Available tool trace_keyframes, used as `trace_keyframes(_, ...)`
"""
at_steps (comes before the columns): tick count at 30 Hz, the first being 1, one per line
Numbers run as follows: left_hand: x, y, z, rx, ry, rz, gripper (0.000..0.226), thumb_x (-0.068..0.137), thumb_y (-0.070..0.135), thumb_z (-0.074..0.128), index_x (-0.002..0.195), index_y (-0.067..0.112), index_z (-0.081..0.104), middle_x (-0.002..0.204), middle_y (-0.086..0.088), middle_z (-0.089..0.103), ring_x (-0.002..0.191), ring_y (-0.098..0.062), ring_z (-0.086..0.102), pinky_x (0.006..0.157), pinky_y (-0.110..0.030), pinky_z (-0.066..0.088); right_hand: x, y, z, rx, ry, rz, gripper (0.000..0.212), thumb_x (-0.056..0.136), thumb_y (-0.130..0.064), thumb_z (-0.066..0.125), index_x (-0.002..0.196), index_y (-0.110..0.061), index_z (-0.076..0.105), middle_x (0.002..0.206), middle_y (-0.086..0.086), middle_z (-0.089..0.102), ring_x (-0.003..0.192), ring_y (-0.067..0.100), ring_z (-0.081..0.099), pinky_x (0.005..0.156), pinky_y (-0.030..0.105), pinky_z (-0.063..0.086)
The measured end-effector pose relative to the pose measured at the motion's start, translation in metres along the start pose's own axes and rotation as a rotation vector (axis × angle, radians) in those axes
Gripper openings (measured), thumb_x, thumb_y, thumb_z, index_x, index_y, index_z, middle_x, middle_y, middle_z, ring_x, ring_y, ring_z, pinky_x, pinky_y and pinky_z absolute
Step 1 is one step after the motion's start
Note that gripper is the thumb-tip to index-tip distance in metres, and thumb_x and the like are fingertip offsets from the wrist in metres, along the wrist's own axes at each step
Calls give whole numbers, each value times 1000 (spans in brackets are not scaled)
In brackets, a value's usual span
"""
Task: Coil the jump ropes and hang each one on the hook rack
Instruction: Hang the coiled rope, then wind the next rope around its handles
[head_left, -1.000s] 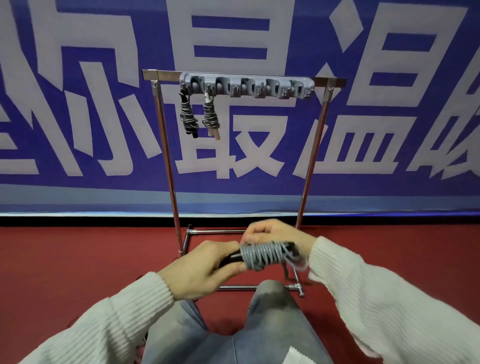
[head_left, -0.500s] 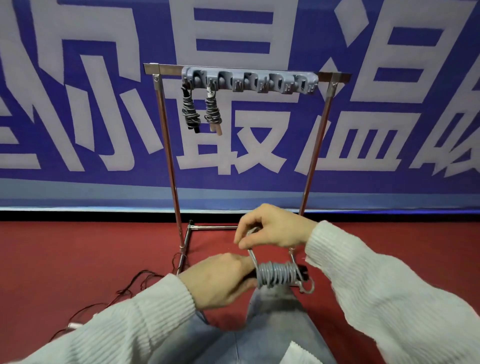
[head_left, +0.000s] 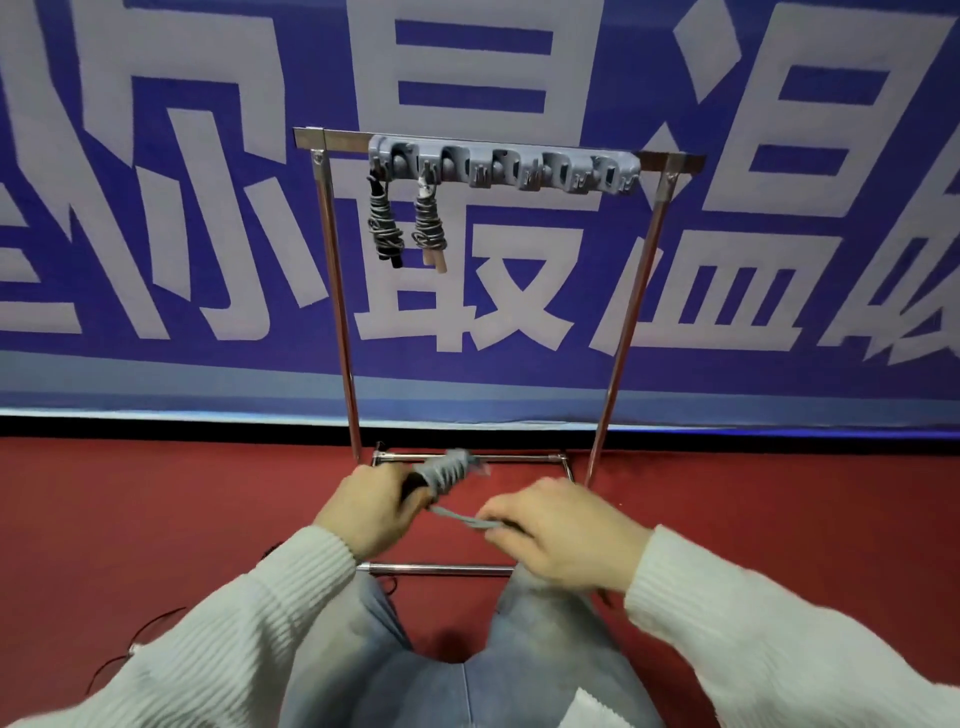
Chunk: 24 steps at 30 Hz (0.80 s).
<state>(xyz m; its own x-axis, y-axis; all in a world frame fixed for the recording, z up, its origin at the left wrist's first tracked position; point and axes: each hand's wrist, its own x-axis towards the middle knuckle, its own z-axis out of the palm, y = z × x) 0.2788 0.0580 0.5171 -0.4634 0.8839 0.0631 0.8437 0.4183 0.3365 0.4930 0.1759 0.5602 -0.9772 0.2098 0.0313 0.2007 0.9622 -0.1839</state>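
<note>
Risk at this moment sat in the wrap, not the rack. Far left on the red floor (head_left: 156, 519), a thin loose cord (head_left: 136, 636) trailed near the left sleeve; it could have snagged a knee or arm if the person shifted. Left hand (head_left: 371, 506) gripped the coiled jump rope (head_left: 445, 470) by its dark handle end, low in front of the rack base. Right hand (head_left: 563, 535) pinched the free rope tail (head_left: 457, 517), pulled taut from the bundle. If that tension dropped, the turns would likely have sprung loose; over-pulling could have dragged wraps off the end. Bundle was blurred, so how secure the wraps were couldn't be told. On the hook rack (head_left: 501, 166), two hung ropes (head_left: 405, 228) filled the left hooks, hooks to the right free. A lifted tail could have caught on those.
</note>
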Motion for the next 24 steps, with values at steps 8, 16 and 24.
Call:
trace_keyframes(8, -59, 58, -11, -150, -193, 754, 8, 102, 24, 53, 99, 26, 46, 93, 6, 58, 78, -14, 53, 70, -26, 37, 40, 19, -46, 669, -24, -31, 10, 93, -14, 73, 101, -11, 79, 89, -9, 76, 87, 1, 68, 83, 20, 50)
trace_keyframes(16, -60, 38, -46, -714, 89, 371, 12, 101, 26, 56, 98, 24, 67, 71, 5, 67, 56, -8, 60, 55, -23, 46, 11, 14, 18, 1210, -15, 288, 22, 101, -20, 60, 85, -21, 75, 53, -6, 39, 43, 6, 30, 41, 19, 21)
trace_keyframes(24, -20, 20, -8, -146, 109, -4, 28, 101, 47, 53, 91, 22, 60, 82, -4, 75, 79, -25, 73, 64, -32, 47, 4, 9, 14, 283, -15, 103, 29, 106, -45, 45, 111, -29, 68, 84, -7, 71, 79, 14, 65, 76, 40, 50)
